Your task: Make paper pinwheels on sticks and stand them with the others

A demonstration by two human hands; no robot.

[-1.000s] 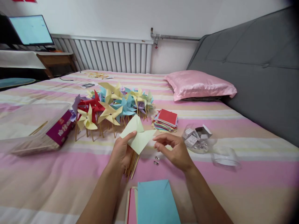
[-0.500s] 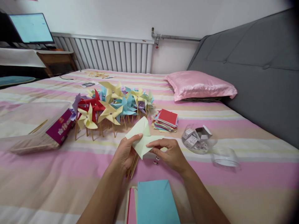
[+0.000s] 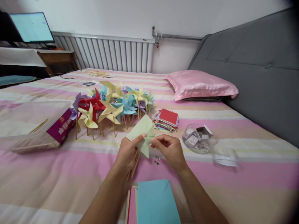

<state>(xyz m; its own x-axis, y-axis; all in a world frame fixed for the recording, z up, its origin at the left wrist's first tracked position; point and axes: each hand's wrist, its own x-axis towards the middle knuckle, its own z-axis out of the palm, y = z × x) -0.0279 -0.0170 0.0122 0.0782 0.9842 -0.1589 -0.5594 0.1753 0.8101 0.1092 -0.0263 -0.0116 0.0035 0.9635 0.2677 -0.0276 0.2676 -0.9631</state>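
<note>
My left hand pinches a pale green paper sheet with thumb and fingers, and also clasps a bundle of thin wooden sticks against the palm. My right hand is closed on the sheet's right corner, folding it inward. Two small silver pins lie on the bed just below the paper. A stack of coloured paper with a blue sheet on top lies between my forearms.
Several finished paper pinwheels lie in a heap beyond my hands. Right of them sit a stack of coloured squares and a clear tub of small parts with its lid. A clear box lies at left, a pink pillow behind.
My right hand has come in from beside the sheet and taken hold of its right corner, bringing it toward the middle. The paper has turned and risen slightly.
</note>
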